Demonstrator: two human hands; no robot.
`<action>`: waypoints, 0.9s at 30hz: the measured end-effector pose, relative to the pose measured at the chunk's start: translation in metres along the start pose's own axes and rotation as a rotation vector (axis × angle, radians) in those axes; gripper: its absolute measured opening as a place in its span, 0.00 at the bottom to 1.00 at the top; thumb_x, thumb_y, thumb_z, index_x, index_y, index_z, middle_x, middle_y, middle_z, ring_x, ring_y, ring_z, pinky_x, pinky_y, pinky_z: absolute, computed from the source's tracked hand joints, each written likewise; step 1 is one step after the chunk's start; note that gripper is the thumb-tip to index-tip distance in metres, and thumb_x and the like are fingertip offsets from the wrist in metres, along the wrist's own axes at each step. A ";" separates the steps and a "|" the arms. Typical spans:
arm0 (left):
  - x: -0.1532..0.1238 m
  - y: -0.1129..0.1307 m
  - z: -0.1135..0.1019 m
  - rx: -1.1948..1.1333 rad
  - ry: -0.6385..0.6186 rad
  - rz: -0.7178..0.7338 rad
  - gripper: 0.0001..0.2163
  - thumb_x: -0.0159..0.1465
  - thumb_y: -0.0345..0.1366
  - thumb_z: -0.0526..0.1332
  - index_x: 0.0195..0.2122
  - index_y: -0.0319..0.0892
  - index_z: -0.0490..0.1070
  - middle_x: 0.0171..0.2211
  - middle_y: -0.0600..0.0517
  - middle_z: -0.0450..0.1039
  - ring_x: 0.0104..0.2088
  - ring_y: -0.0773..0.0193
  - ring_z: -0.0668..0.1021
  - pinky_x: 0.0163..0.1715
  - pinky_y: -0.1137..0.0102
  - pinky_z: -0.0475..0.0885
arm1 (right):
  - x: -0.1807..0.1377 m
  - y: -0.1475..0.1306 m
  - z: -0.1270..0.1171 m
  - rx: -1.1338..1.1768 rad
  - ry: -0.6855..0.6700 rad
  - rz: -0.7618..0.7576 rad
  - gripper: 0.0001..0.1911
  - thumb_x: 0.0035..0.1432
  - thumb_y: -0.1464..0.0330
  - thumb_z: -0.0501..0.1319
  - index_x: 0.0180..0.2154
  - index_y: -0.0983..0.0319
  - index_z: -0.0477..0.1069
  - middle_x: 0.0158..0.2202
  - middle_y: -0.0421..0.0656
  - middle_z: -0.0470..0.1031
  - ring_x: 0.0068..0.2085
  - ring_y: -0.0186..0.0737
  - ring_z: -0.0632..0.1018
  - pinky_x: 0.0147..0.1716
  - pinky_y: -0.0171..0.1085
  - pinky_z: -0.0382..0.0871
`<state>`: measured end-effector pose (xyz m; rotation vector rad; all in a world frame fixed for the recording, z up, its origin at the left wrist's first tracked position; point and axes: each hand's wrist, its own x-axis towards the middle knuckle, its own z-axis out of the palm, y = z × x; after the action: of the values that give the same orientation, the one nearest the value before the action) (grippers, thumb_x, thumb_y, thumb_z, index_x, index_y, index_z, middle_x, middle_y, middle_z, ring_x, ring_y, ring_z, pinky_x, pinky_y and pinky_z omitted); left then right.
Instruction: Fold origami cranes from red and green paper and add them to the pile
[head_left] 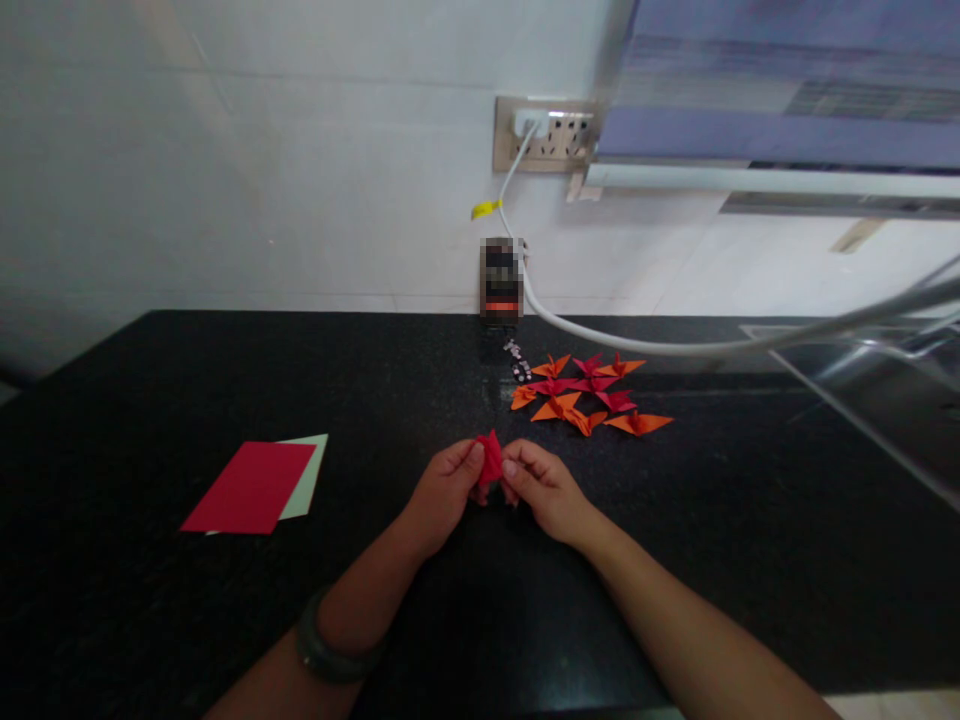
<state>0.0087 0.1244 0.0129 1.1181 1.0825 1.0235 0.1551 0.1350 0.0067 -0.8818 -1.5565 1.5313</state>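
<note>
Between my two hands is a small piece of folded red paper (491, 457), with a pointed tip sticking up. My left hand (448, 487) pinches its left side between thumb and fingers. On the other side, my right hand (546, 488) grips the lower right edge with thumb and forefinger. Both hands are above the black countertop (480, 620), and the finer folds are partly hidden by my fingers. Just beyond my right hand lie several folded paper cranes (556, 408), some orange and some red.
Red square paper (251, 487) lies over pale green paper (304, 490) at the left. A phone-like device (501, 280), its face blurred, leans on the wall with a beaded strap (517, 360). A white cable (600, 333) runs from the wall socket (547, 135) toward the sink (892, 400) at right.
</note>
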 end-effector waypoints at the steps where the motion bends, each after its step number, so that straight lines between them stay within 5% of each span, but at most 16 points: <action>1: 0.000 0.001 0.000 0.021 0.013 0.010 0.17 0.58 0.49 0.52 0.22 0.39 0.63 0.17 0.56 0.62 0.19 0.71 0.65 0.21 0.74 0.60 | 0.000 0.000 0.000 -0.016 0.009 0.004 0.14 0.55 0.57 0.54 0.29 0.62 0.63 0.19 0.35 0.61 0.21 0.29 0.62 0.21 0.31 0.56; 8: -0.001 0.006 -0.001 0.300 0.093 0.096 0.15 0.57 0.44 0.54 0.20 0.39 0.65 0.16 0.57 0.60 0.19 0.71 0.64 0.20 0.75 0.59 | 0.003 0.002 -0.001 -0.058 0.076 -0.008 0.08 0.51 0.64 0.57 0.30 0.63 0.63 0.21 0.35 0.61 0.21 0.28 0.61 0.21 0.30 0.54; 16: 0.000 0.000 -0.003 0.415 0.287 0.165 0.09 0.53 0.41 0.60 0.28 0.40 0.66 0.22 0.57 0.67 0.23 0.69 0.70 0.25 0.74 0.65 | 0.001 0.001 0.001 -0.300 0.140 -0.106 0.06 0.50 0.71 0.56 0.23 0.62 0.61 0.19 0.33 0.57 0.21 0.28 0.59 0.21 0.29 0.54; 22: -0.001 -0.001 0.000 0.516 0.129 0.305 0.10 0.59 0.40 0.54 0.26 0.40 0.68 0.29 0.52 0.69 0.32 0.66 0.72 0.33 0.72 0.66 | 0.002 0.003 -0.001 -0.369 0.189 -0.121 0.05 0.49 0.72 0.54 0.23 0.62 0.60 0.18 0.33 0.57 0.21 0.28 0.59 0.21 0.29 0.54; 27: -0.001 -0.006 0.001 0.537 0.068 0.248 0.11 0.57 0.43 0.56 0.24 0.41 0.63 0.27 0.53 0.67 0.30 0.66 0.70 0.31 0.72 0.65 | 0.003 0.005 -0.002 -0.353 0.205 -0.106 0.06 0.49 0.70 0.56 0.23 0.61 0.59 0.18 0.33 0.56 0.21 0.28 0.58 0.20 0.29 0.53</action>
<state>0.0096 0.1229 0.0074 1.6916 1.3416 0.9919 0.1556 0.1388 0.0016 -1.0944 -1.7172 1.0714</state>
